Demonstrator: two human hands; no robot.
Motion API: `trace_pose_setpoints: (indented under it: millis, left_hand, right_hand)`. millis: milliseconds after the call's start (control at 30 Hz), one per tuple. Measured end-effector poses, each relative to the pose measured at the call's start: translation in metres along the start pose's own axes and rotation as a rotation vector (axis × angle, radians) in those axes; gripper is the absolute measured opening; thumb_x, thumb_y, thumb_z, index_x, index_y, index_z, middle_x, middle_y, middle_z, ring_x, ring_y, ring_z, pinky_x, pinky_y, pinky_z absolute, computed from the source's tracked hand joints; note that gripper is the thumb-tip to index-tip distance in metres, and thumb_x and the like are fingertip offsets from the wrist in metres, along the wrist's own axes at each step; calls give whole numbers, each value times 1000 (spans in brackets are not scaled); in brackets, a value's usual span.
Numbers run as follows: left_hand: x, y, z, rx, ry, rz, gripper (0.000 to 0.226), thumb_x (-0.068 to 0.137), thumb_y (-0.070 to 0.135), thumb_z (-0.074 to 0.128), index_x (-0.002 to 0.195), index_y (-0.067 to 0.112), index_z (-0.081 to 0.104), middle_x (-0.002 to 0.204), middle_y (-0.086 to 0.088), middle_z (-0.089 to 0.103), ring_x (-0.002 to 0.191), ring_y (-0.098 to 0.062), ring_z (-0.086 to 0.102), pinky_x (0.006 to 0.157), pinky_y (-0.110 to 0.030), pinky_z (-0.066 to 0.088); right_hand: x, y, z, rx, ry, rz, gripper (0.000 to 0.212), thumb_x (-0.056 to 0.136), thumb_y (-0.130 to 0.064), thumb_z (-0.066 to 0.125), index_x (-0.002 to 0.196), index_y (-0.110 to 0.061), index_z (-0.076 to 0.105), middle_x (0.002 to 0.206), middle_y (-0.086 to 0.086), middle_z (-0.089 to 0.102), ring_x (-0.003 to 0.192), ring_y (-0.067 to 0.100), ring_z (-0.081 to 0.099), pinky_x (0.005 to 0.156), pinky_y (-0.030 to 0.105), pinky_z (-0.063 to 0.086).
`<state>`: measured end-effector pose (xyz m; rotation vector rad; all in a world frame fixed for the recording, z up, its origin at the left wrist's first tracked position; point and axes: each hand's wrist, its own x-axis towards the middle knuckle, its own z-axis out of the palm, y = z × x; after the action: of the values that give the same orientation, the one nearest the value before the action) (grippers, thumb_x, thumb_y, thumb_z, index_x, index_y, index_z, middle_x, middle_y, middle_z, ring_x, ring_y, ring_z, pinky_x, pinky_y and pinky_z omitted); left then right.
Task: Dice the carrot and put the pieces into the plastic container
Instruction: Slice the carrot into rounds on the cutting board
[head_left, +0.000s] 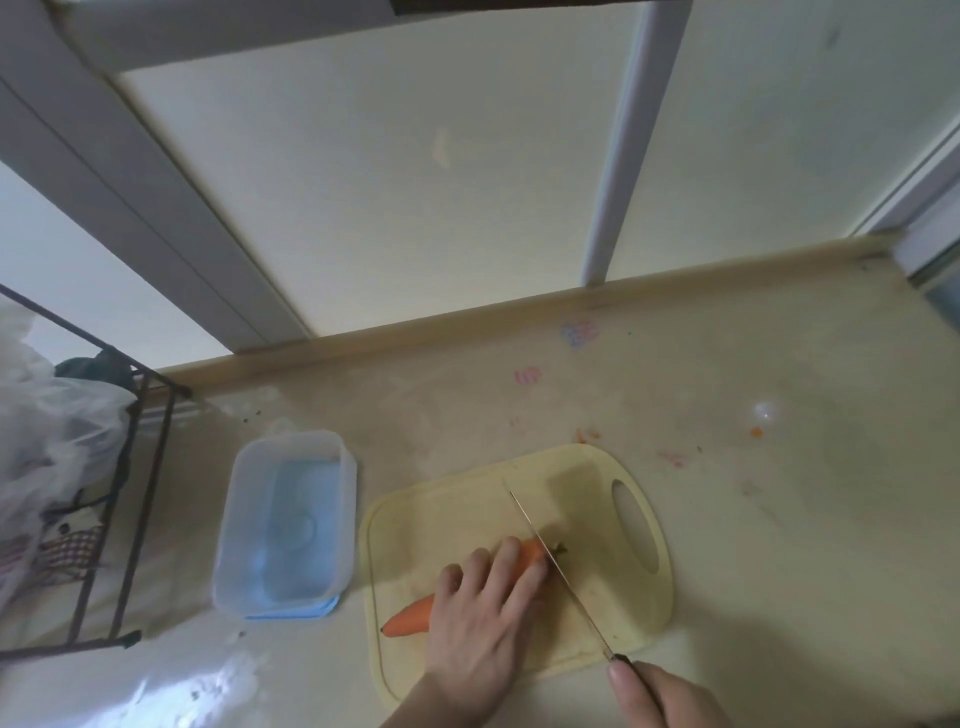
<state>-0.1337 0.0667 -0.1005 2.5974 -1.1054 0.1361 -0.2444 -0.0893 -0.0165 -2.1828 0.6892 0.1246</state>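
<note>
The pale, glossy worktop (727, 519) is stained with faint pink and orange marks, and a dark wire rack (130, 493) holding plastic bags stands at its left end. Just left of the board sits the plastic container (285, 525), a translucent rounded rectangle with a bluish base, holding nothing as yet. The cutting board (587, 488) is cream plastic, scuffed, with an oval handle slot on its right side. On it lies the carrot (410, 617), whole and smooth-skinned, its narrow tip toward the near left and its stem end toward the far right. The left hand (478, 618) lies over its middle, fingers curled to pin it down. The right hand (670, 699) has its grip clenched round the handle of the knife (550, 564), whose thin blade rests across the carrot by the stem end. The carrot looks stiff and dense, and being round it is likely to roll; holding it firmly behind the blade with fingertips tucked back seems wise. No cut pieces show yet, so the dicing appears barely begun.
</note>
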Motion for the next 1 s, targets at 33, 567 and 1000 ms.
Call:
trace_pose_setpoints:
  millis: [33, 567, 1000]
  left_hand:
    - [0, -1, 1, -3, -1, -3, 47, 87, 32, 54, 133, 25, 51, 133, -3, 51, 95, -27, 53, 73, -40, 35]
    - [3, -5, 2, 5, 35, 42, 41, 90, 31, 49, 130, 21, 52, 132, -8, 51, 95, -28, 50, 73, -40, 35]
    - [4, -7, 1, -4, 57, 75, 42, 88, 28, 48, 129, 19, 52, 132, -9, 50, 94, -28, 50, 71, -39, 35]
  right_hand:
    - [8, -2, -5, 16, -103, 28, 46, 89, -51, 48, 58, -18, 54, 50, -1, 52, 57, 9, 52, 55, 17, 36]
    - [42, -9, 6, 127, -124, 11, 61, 86, -72, 29, 91, -26, 69, 73, -2, 67, 75, 10, 62, 66, 12, 42]
    - [26, -6, 3, -6, 17, -68, 42, 94, -59, 40, 71, -27, 56, 56, -18, 57, 56, -14, 51, 62, 8, 41]
